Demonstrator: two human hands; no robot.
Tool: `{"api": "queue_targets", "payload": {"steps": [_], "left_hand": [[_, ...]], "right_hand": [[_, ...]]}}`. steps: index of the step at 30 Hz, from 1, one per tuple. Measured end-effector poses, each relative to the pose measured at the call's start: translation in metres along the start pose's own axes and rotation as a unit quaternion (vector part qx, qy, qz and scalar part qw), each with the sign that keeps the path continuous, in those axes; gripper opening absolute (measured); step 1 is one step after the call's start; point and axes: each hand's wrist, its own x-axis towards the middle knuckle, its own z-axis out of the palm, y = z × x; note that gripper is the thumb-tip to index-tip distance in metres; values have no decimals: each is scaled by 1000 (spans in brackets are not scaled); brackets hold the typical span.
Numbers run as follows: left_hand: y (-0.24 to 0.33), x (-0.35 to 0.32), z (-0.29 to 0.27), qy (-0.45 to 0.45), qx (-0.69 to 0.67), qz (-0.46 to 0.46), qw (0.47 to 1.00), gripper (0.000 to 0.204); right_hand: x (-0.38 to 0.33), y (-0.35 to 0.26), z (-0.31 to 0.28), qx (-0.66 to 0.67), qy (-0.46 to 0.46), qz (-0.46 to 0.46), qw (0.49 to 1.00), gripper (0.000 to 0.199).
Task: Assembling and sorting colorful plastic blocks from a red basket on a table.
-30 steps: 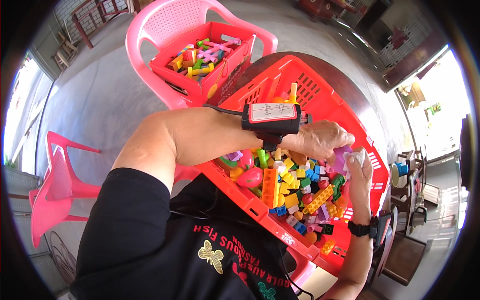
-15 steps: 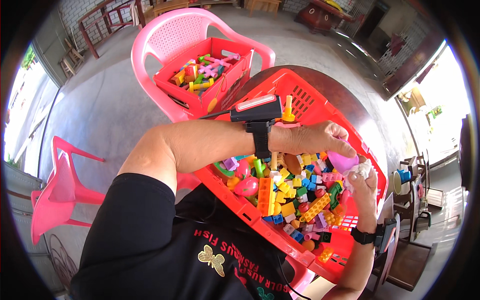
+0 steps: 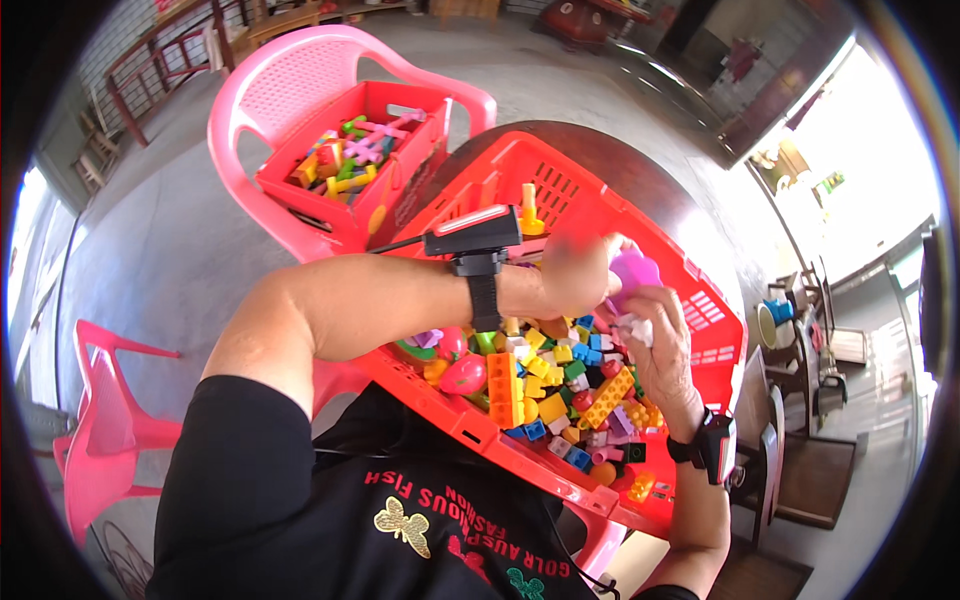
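Observation:
Above the far right part of a red plastic basket [image 3: 470,432], my left hand [image 3: 578,275] grips a smooth purple piece [image 3: 632,274] that looks like a plastic toy. That hand is smeared by motion. My right hand [image 3: 668,350] is closed round a crumpled white wad [image 3: 636,328], tissue or cloth, pressed against the purple piece. Its fingers partly cover both. Below the hands lie many toy blocks, among them a long orange block [image 3: 502,390], a yellow-orange perforated bar [image 3: 608,398] and a pink rounded toy [image 3: 463,375].
The basket rests on a dark round table [image 3: 600,160]. A pink armchair [image 3: 285,75] beyond it carries a red box [image 3: 395,180] of toy pieces. Another pink chair [image 3: 105,420] stands at the left. Wooden stools [image 3: 815,480] are on the right.
Both hands have shifted left over the basket with the purple piece and white wad. My right hand has turned, its fingers now bent over the wad. The whole view has also shifted.

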Motion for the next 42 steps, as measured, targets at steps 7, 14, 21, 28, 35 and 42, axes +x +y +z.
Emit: {"api": "queue_targets", "payload": {"steps": [7,14,21,28,35,42], "left_hand": [[11,0,-2,-16,154,1,988,47],[11,-9,7,-126,-151,-107,975,36],[5,-17,20,-207,-272,-113,933,45],[-3,-14,18,-232,-326,-124,908,42],[-4,-12,14,-213,-264,-83,937,41],[6,-13,10,-180,-205,-87,958,48]], "right_hand": [[3,2,-9,46,121,97,987,41],[-5,3,-2,29,6,94,995,64],[-3,9,-23,15,17,117,993,44],[-1,9,-18,-11,-3,115,993,42],[-4,7,-15,41,4,164,986,46],[-6,1,-20,114,-42,197,973,54]]}}
